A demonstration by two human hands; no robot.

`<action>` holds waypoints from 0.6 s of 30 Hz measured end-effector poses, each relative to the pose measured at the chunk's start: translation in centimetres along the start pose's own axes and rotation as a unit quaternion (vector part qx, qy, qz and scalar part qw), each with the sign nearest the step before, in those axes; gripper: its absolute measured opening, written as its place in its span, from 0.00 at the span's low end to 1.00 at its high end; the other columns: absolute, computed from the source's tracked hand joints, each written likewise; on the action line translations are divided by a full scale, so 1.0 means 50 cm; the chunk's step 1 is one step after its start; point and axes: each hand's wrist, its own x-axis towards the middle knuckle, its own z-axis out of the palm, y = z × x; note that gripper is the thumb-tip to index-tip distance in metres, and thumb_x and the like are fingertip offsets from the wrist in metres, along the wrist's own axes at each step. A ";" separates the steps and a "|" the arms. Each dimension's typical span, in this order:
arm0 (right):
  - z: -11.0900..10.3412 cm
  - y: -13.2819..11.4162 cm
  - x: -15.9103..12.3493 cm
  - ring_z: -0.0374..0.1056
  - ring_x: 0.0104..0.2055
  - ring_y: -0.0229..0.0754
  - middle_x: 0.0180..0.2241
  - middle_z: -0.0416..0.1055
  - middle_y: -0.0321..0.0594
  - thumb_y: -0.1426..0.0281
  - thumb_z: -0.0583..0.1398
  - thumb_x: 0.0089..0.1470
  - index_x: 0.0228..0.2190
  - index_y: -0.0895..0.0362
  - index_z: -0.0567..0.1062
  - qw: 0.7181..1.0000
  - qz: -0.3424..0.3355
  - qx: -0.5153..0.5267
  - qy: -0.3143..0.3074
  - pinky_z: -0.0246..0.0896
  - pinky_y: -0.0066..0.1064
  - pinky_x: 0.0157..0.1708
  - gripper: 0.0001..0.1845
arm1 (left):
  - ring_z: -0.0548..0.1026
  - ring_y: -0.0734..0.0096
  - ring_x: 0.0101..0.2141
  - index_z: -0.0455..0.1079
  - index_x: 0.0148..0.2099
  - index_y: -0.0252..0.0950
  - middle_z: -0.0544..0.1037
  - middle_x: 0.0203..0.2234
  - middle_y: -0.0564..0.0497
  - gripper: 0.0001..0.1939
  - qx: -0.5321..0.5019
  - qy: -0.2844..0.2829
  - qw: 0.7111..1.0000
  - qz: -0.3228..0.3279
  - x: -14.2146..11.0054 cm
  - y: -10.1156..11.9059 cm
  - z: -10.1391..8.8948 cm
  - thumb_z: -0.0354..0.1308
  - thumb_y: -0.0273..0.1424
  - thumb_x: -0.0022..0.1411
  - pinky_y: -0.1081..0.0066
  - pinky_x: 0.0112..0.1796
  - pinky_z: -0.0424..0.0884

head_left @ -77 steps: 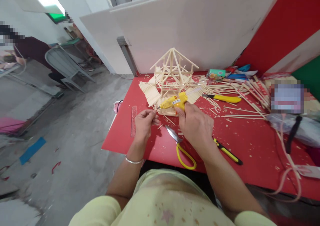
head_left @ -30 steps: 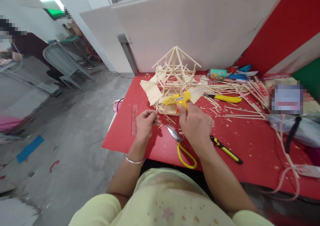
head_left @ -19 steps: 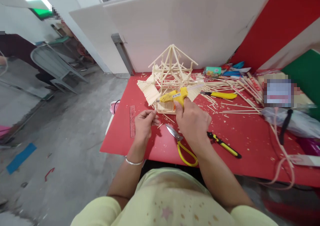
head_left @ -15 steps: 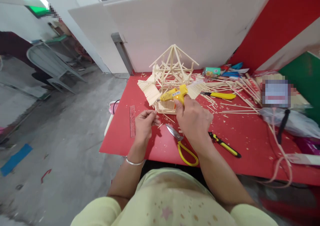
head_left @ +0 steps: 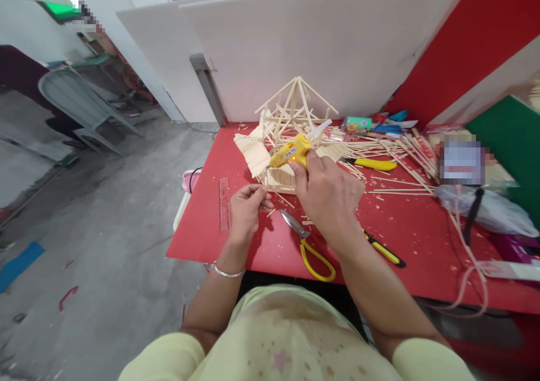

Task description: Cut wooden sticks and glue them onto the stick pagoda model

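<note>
My right hand (head_left: 331, 192) is wrapped round a yellow hot glue gun (head_left: 293, 151); a clear glue stick (head_left: 319, 129) juts from its back. The nozzle points down and left, over the front of a small house model (head_left: 295, 105) built of pale wooden sticks. Close to the model's front left corner, my left hand (head_left: 251, 204) is closed with thumb and fingertips pinched together. What sits between those fingertips is too small to make out. Just right of that hand lie scissors (head_left: 316, 260) with yellow handles and open toward neither hand.
On the red table (head_left: 194, 234) lie a clear ruler (head_left: 224, 204), a yellow-black utility knife (head_left: 386, 251), a yellow-handled tool (head_left: 373, 163) and many loose sticks (head_left: 400, 191). A plastic bag (head_left: 489, 209) and a pink cord (head_left: 468, 257) are at the right. White boards (head_left: 295, 43) stand behind.
The glue gun has tilted, its back end rising so the glue stick now shows clearly. My right hand has shifted slightly right. My left hand keeps its pinch near the model.
</note>
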 end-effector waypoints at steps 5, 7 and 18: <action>-0.001 -0.002 0.003 0.68 0.32 0.39 0.37 0.76 0.45 0.55 0.46 0.68 0.53 0.57 0.71 1.000 -0.009 0.009 0.005 0.37 0.33 0.28 0.25 | 0.72 0.78 0.16 0.72 0.33 0.32 0.76 0.21 0.53 0.13 0.007 0.003 1.000 0.003 0.010 0.007 0.006 0.70 0.34 0.48 0.76 0.20 0.71; -0.002 -0.004 0.004 0.69 0.32 0.39 0.37 0.76 0.45 0.55 0.46 0.68 0.53 0.57 0.71 1.000 -0.011 0.011 0.006 0.37 0.33 0.27 0.25 | 0.72 0.78 0.16 0.72 0.32 0.32 0.76 0.21 0.53 0.13 0.008 0.005 1.000 0.003 0.013 0.006 0.006 0.69 0.34 0.48 0.76 0.20 0.70; -0.009 -0.005 0.005 0.68 0.32 0.39 0.39 0.76 0.43 0.54 0.45 0.69 0.53 0.56 0.71 0.999 -0.034 0.026 -0.005 0.37 0.34 0.27 0.26 | 0.71 0.78 0.16 0.73 0.33 0.32 0.76 0.21 0.54 0.11 0.014 0.003 1.000 0.006 0.015 0.010 0.009 0.68 0.33 0.49 0.76 0.20 0.71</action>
